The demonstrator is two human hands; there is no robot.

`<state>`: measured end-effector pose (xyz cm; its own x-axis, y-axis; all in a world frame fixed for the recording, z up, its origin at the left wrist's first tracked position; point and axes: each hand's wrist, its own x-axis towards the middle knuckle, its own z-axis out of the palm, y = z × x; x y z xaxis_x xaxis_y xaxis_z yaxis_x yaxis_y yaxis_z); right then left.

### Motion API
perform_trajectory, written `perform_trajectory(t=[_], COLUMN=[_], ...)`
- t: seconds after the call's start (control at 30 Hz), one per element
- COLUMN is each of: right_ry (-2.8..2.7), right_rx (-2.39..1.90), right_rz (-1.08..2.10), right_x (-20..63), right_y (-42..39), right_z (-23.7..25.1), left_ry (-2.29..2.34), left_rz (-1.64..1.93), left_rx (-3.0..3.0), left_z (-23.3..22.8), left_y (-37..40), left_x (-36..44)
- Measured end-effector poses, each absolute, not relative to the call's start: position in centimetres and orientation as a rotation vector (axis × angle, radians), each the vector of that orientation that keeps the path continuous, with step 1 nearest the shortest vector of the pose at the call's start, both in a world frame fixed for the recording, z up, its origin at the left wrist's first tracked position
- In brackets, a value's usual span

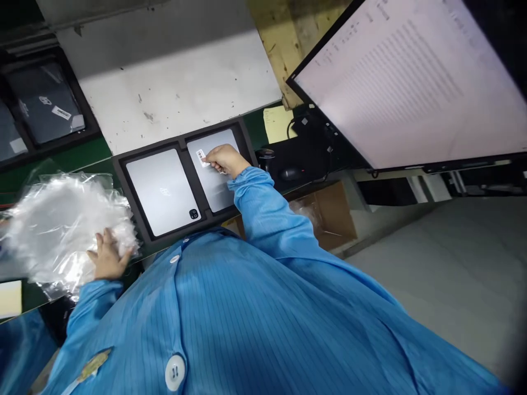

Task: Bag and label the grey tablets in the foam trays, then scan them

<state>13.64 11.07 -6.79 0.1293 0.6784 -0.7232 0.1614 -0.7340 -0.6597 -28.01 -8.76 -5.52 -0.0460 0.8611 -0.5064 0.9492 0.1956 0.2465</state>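
Observation:
My right hand [225,159] is over the right-hand tablet [218,192], its fingers pinching the edge of a small white barcode label [201,157]. Whether the label is stuck to the tablet's back, I cannot tell. Beside it, a silver tablet [158,189] with a dark camera block lies back up in the other recess of the black tray [190,171]. To the left, my left hand [107,257] rests with fingers spread on a pile of clear plastic bags [57,225].
Another black tray [93,125] at the far left holds bagged tablets with labels. A large monitor [411,82] stands at the right, with a mouse [290,173] and a yellow note [279,123] near it. An open cardboard box [335,214] sits lower down.

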Motion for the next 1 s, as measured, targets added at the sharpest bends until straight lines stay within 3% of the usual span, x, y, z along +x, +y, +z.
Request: perform_trajectory(t=[0.23, 0.47, 0.57, 0.73, 0.87, 1.0], right_ry=[-0.844, -0.82, -0.789, -0.72, -0.682, -0.715], right_rx=[-1.938, -1.697, -1.639, -1.704, -1.819, -1.954], right_rz=[1.638, 1.533, 1.474, 1.372, 1.277, 1.23], right_x=[14.1, 14.7, 16.6, 21.7, 25.0, 27.2], right_y=[11.2, 8.6, 5.4, 0.6, -0.9, -1.4], right_z=[-8.2, -8.3, -7.8, -6.9, -5.7, -4.9], left_ry=[1.964, 2.136, 1.644, 0.756, 0.462, 0.318], left_rz=[-0.16, 0.318, 0.429, 0.082, 0.023, 0.101], left_rx=[1.676, 1.915, 2.151, 2.344, 2.562, 2.717], left_z=[-6.6, -1.2, -0.4, -4.9, -9.0, -10.1], left_y=[-7.3, -0.8, 0.5, 3.1, 5.8, 7.5], left_x=[-27.9, -24.9, -17.8, -3.7, 4.4, 8.4])
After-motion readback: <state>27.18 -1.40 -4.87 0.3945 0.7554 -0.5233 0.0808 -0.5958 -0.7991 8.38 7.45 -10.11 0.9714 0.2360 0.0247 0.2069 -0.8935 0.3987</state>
